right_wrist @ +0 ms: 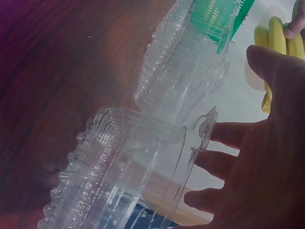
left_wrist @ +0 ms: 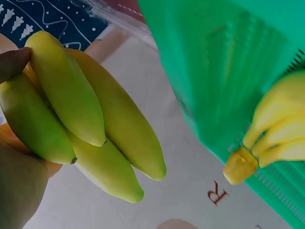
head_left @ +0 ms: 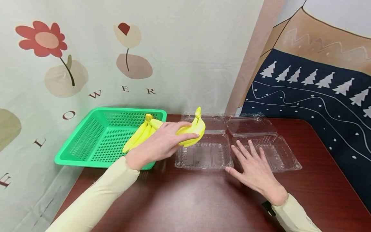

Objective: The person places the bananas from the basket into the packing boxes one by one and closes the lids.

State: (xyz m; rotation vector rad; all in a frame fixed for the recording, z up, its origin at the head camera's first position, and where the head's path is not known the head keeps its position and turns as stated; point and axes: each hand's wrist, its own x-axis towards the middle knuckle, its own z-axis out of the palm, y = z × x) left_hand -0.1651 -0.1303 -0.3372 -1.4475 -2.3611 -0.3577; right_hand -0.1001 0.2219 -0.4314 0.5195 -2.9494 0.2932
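Observation:
My left hand grips a bunch of yellow bananas, stem end up, above the back left part of a clear plastic clamshell box. The left wrist view shows the several greenish tips of this held bunch, with the thumb against one banana. A second banana bunch leans in the green basket, partly behind my left wrist. My right hand spreads its fingers over the front left of another clear box, fingertips overlapping its rim, holding nothing. Both boxes have their lids tipped back.
The boxes stand side by side on a dark red-brown table, right of the basket. Behind them hangs a pale flower-printed curtain. A navy curtain with white trees borders the table's right side.

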